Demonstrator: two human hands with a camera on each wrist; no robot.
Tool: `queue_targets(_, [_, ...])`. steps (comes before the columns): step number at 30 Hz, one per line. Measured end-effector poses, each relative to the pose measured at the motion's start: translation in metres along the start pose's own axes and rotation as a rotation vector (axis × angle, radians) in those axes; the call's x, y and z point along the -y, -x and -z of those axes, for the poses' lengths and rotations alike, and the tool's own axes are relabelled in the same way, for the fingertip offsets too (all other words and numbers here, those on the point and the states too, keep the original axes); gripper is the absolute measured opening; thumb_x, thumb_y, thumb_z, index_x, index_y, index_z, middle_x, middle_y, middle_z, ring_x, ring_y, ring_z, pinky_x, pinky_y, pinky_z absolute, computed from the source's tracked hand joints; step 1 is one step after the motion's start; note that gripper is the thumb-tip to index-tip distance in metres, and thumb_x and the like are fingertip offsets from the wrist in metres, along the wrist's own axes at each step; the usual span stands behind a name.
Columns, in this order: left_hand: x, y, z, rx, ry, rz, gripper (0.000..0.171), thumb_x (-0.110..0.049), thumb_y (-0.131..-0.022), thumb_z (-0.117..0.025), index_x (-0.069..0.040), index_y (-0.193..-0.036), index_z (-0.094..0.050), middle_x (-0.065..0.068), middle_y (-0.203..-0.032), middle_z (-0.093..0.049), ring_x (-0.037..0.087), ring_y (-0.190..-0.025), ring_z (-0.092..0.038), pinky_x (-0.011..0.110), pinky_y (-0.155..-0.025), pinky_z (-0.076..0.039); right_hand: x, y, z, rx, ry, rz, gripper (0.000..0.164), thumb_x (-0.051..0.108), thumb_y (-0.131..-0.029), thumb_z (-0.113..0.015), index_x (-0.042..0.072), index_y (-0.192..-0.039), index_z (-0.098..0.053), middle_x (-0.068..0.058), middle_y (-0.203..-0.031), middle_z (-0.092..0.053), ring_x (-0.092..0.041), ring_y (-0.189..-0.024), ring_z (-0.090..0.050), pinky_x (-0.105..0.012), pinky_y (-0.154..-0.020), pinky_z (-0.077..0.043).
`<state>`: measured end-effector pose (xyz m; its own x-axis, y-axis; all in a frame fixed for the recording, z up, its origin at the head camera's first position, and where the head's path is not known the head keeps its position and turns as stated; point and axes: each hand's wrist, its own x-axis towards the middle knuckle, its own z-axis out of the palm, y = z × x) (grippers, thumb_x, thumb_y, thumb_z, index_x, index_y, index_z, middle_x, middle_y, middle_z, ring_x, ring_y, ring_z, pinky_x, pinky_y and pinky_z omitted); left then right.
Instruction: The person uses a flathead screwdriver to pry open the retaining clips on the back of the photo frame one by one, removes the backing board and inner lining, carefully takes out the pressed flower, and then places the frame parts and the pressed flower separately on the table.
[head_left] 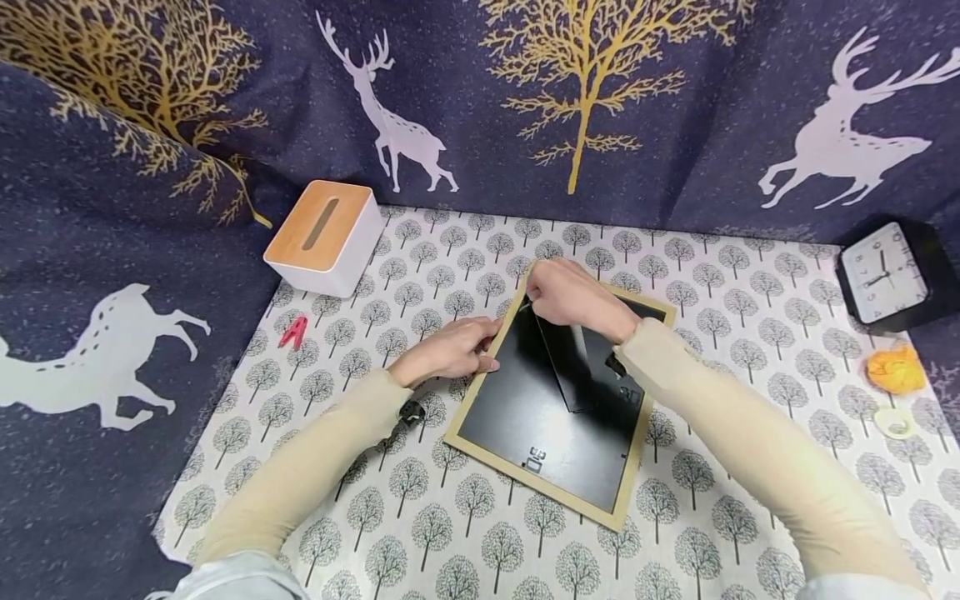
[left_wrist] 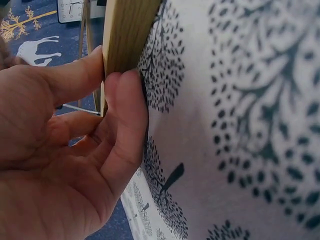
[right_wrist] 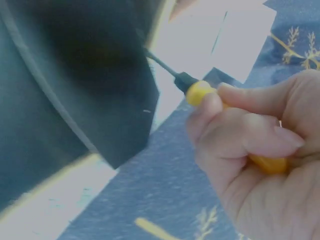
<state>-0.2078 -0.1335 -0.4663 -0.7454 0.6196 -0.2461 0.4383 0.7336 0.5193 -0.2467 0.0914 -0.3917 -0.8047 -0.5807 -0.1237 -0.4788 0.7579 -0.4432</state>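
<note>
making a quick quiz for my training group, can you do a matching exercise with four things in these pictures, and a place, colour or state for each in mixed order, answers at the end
Things
1. black-backed frame
2. tissue box
3. yellow-handled tool
4. clock

Place, colour or state
A. white-faced, in a dark casing
B. held in the right hand
C. gripped at its edge by the left hand
D. white, with a wood-coloured top

Right pairs
1-C, 2-D, 3-B, 4-A
</note>
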Motion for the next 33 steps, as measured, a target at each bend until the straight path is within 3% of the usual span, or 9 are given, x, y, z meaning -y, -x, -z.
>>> queue_targets(9, [-0.006,-0.005,0.001,0.02,-0.025,0.023,0.044,-0.027,-0.102,-0.078,-0.002,-0.135,-0.065,0.006,-0.109,-0.066,0.022,-0.102,-0.06,0.038,-0.093,-0.057,0.029,-0.036,0.017,0.126,0.097,-0.114,0.037,-0.01,-0.086,-0.056,0.017,-0.066,-0.039,0.003,-0.066,-0.035,-0.013,-0.061,-0.029,-0.026,-0.053,-0.029])
queue_targets(13, [-0.008,-0.006,0.001,0.032,-0.027,0.039,0.059,-0.027,-0.102,-0.078,0.0,-0.15,-0.059,0.009,-0.119,-0.068,0.025,-0.111,-0.062,0.042,-0.102,-0.058,0.035,-0.045,0.02,0.171,0.124,-0.15,0.031,-0.009,-0.087,-0.056,0.015,-0.072,-0.043,-0.001,-0.075,-0.042,-0.016,-0.067,-0.036,-0.028,-0.058,-0.034])
queue_targets(15, [-0.009,-0.007,0.0,0.03,-0.031,0.036,0.059,-0.027,-0.101,-0.078,0.0,-0.15,-0.06,0.009,-0.117,-0.067,0.024,-0.109,-0.062,0.041,-0.1,-0.058,0.037,-0.048,0.022,0.195,0.135,-0.165,0.029,-0.008,-0.088,-0.057,0.014,-0.075,-0.045,-0.002,-0.079,-0.045,-0.017,-0.07,-0.039,-0.028,-0.06,-0.037])
queue_targets(18, [-0.008,-0.01,-0.001,0.009,-0.02,0.028,0.039,-0.027,-0.101,-0.079,-0.003,-0.13,-0.068,0.005,-0.105,-0.065,0.021,-0.098,-0.059,0.037,-0.089,-0.056,0.037,-0.045,0.025,0.224,0.144,-0.17,0.027,-0.007,-0.09,-0.058,0.014,-0.078,-0.047,-0.002,-0.083,-0.046,-0.017,-0.072,-0.041,-0.028,-0.062,-0.039])
queue_targets(22, [-0.008,-0.014,-0.002,-0.024,0.015,0.045,0.025,-0.027,-0.103,-0.077,-0.005,-0.111,-0.068,-0.001,-0.086,-0.058,0.016,-0.083,-0.054,0.03,-0.077,-0.049,0.03,-0.025,0.029,0.183,0.161,-0.133,0.031,-0.005,-0.09,-0.06,0.016,-0.073,-0.045,0.001,-0.075,-0.043,-0.016,-0.067,-0.039,-0.027,-0.057,-0.037])
queue_targets(26, [-0.009,-0.017,-0.003,-0.038,0.012,0.078,0.056,-0.026,-0.104,-0.075,-0.001,-0.151,-0.06,-0.003,-0.085,-0.058,0.013,-0.078,-0.054,0.026,-0.071,-0.048,0.015,0.013,0.038,0.038,0.068,-0.138,0.025,-0.006,-0.085,-0.055,0.013,-0.069,-0.05,0.002,-0.067,-0.045,-0.013,-0.06,-0.036,-0.026,-0.054,-0.033])
queue_targets(30, [-0.007,-0.018,-0.003,-0.039,0.004,0.101,0.063,-0.023,-0.103,-0.075,-0.001,-0.158,-0.054,0.0,-0.091,-0.059,0.014,-0.078,-0.052,0.024,-0.066,-0.045,-0.007,0.055,0.044,-0.127,-0.006,-0.173,0.026,-0.001,-0.093,-0.052,0.001,-0.101,-0.077,-0.01,-0.081,-0.067,-0.016,-0.063,-0.039,-0.03,-0.062,-0.039])
queue_targets(32, [-0.005,-0.018,-0.004,-0.038,0.013,0.115,0.059,-0.022,-0.102,-0.075,0.0,-0.154,-0.057,0.001,-0.091,-0.059,0.014,-0.077,-0.051,0.023,-0.066,-0.043,-0.018,0.074,0.041,-0.165,-0.048,-0.218,0.032,0.006,-0.102,-0.055,0.0,-0.125,-0.078,-0.015,-0.098,-0.077,-0.017,-0.063,-0.045,-0.032,-0.063,-0.043])
queue_targets(33, [-0.005,-0.019,-0.005,-0.038,0.022,0.12,0.052,-0.021,-0.102,-0.075,0.001,-0.147,-0.063,0.001,-0.091,-0.058,0.014,-0.076,-0.05,0.023,-0.066,-0.043,-0.024,0.082,0.039,-0.172,-0.069,-0.24,0.032,0.009,-0.105,-0.056,0.0,-0.127,-0.077,-0.015,-0.092,-0.075,-0.017,-0.061,-0.045,-0.032,-0.06,-0.043])
